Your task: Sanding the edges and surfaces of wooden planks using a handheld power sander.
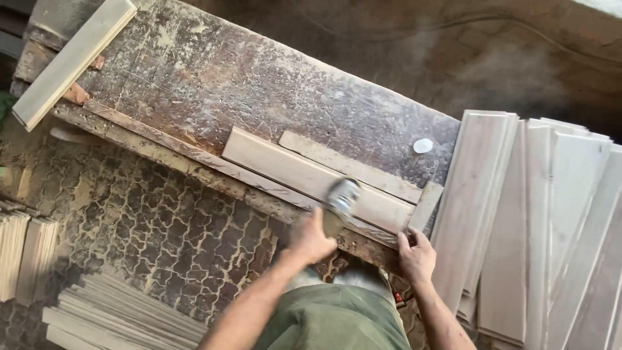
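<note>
My left hand (310,238) grips sander (341,198) on plank (311,178), long axis along workbench (259,84) front edge; right hand (416,256) clamps its end.

From my feed the scene is lit by soft, warm daylight, brightest on the pale plank stack (518,214) at the right and on the top right corner, which is blown out. The desk (214,78) top reads evenly, without glare. A hazy veil of dust softens the upper right. The sanding tool (341,198) is smeared by motion blur. Edges bend slightly; the lower left falls dim.
</note>
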